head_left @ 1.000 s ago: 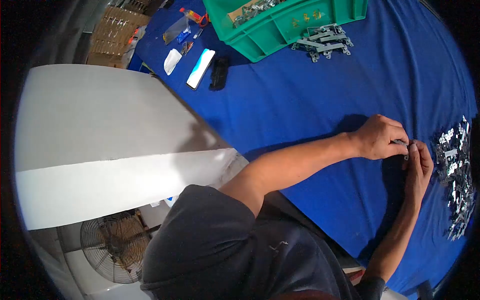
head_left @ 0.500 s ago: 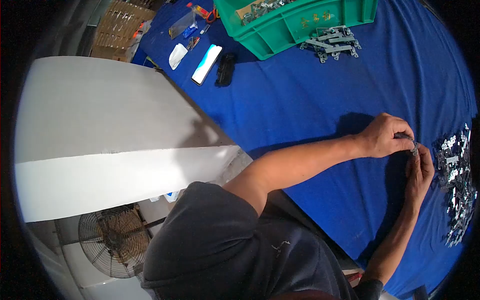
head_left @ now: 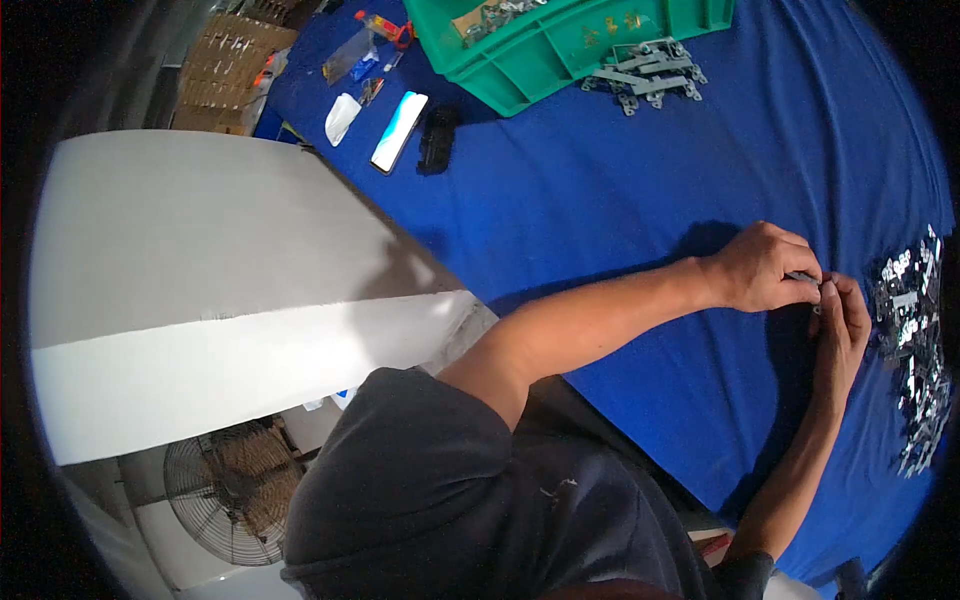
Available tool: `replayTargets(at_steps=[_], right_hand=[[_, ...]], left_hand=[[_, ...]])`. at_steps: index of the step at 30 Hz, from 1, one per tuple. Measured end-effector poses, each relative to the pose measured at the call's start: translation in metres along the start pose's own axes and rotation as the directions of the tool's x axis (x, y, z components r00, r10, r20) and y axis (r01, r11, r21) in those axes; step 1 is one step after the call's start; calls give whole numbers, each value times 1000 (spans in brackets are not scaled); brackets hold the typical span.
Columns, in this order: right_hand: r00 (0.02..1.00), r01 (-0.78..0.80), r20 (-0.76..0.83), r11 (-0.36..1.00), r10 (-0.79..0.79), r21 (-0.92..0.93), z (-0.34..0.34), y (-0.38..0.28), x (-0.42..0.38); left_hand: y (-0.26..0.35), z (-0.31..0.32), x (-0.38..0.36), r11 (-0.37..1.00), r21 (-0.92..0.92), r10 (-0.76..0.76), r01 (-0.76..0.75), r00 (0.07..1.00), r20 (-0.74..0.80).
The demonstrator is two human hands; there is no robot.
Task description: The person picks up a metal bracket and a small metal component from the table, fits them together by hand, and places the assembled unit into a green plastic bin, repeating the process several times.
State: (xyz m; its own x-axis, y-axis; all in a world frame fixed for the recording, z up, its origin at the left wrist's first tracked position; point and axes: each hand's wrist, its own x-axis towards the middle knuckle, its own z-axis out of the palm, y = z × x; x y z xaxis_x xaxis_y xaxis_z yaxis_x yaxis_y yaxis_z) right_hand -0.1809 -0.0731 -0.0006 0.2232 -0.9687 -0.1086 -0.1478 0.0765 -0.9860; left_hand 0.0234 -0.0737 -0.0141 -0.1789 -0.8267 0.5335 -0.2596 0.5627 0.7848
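My left hand (head_left: pixel 762 268) is closed, its thumb and fingers pinching a small dark metal part (head_left: pixel 800 277) over the blue cloth (head_left: pixel 600 210). Right beside it, my right hand (head_left: pixel 840 320) is closed too, its fingertips meeting at the other end of the same part. Much of the part is hidden by the fingers. To the right of both hands lies a long heap of small metal parts (head_left: pixel 915 320). A smaller stack of flat metal brackets (head_left: pixel 655 72) rests beside the green crate (head_left: pixel 540 85).
A phone (head_left: pixel 399 132), a black object (head_left: pixel 437 140) and a white piece (head_left: pixel 342 118) lie near the table's far left edge. Behind them are a bag and a red-yellow item (head_left: pixel 384 28). A wire-guarded fan (head_left: pixel 235 490) stands at the lower left.
The view has shifted slightly. My right hand's fingertips have moved up and closer to my left hand, covering more of the part.
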Motion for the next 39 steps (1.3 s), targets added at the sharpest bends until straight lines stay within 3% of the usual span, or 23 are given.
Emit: replayTargets(at_steps=[3, 7, 11, 15, 18, 22, 26, 29, 32, 39], right_hand=[[996, 57, -72, 994, -51, 89, 8, -4, 0], [988, 56, -146, 998, -52, 25, 12, -4, 0], [988, 125, -88, 991, -129, -55, 7, 6, 0], [964, 36, -264, 991, 0, 130, 8, -3, 4], [998, 24, -53, 1000, -24, -1, -1, 5, 0], [988, 146, -32, 987, -148, -66, 7, 11, -3], [996, 22, -81, 999, -26, -49, 0, 11, -3], [995, -11, -95, 1000, 11, -9, -2, 7, -2], [997, 66, -35, 994, -69, -87, 0, 9, -4], [1000, -5, -9, 998, 4, -67, -4, 5, -7]], left_hand=[[-1, 3, -2, 999, 33, 34, -35, 999, 22], [0, 1, -2, 999, 32, 3, -4, 1000, 13], [0, 3, -4, 996, 83, 14, -18, 998, 55], [0, 2, -1, 1000, -17, -26, 26, 999, -22], [2, 1, 4, 993, -116, -46, 31, 991, -123], [6, -1, 2, 985, -158, -84, 70, 993, -82], [8, -2, 3, 991, -126, -72, 53, 986, -152], [13, -12, 7, 956, -216, -238, 198, 956, -174], [3, -1, 4, 988, -146, -78, 56, 985, -151], [4, -1, 4, 991, -122, -67, 56, 994, -91]])
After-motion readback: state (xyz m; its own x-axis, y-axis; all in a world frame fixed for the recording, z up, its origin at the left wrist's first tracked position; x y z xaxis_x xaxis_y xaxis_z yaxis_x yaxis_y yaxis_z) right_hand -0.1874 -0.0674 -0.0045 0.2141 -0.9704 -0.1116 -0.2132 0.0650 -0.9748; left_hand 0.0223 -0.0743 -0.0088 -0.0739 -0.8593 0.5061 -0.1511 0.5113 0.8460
